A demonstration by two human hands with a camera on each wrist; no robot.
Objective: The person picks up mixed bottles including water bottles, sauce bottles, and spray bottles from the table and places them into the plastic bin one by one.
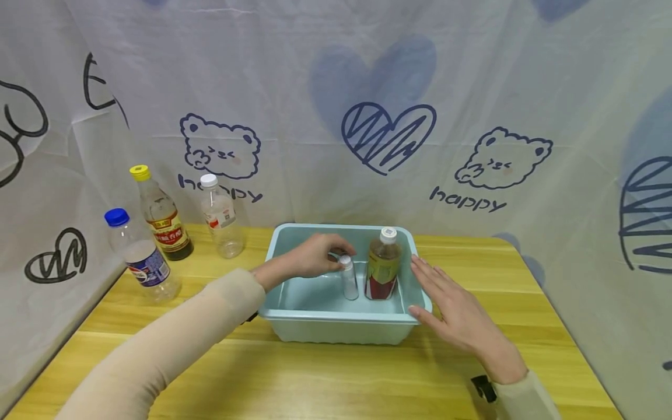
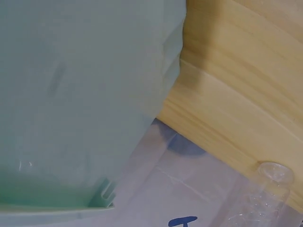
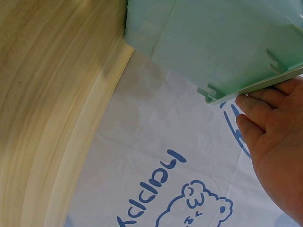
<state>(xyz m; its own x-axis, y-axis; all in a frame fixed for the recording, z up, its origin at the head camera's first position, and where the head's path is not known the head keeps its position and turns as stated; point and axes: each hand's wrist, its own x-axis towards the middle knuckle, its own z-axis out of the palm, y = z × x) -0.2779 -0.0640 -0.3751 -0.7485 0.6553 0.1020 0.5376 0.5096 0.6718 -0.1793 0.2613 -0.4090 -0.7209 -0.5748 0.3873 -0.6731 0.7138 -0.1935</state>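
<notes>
A light blue plastic tub (image 1: pixel 336 315) stands on the wooden table. Inside it, my left hand (image 1: pixel 319 256) pinches the white cap of a small, slim clear bottle (image 1: pixel 349 284) between thumb and curled fingers. Right of that bottle, a brown drink bottle (image 1: pixel 382 268) with a white cap and a yellow and red label stands upright in the tub. My right hand (image 1: pixel 455 309) has its fingers straight, lying against the tub's right rim. The right wrist view shows those fingers (image 3: pixel 260 106) at the rim from outside. The left wrist view takes in the tub's outer wall (image 2: pixel 80 104), not the hand.
Left of the tub stand a clear bottle (image 1: pixel 223 224) with a white cap, a sauce bottle (image 1: pixel 169 224) with a yellow cap, and a blue-capped bottle (image 1: pixel 149 268). A printed white cloth (image 1: pixel 304 175) hangs right behind the table (image 1: pixel 336 385).
</notes>
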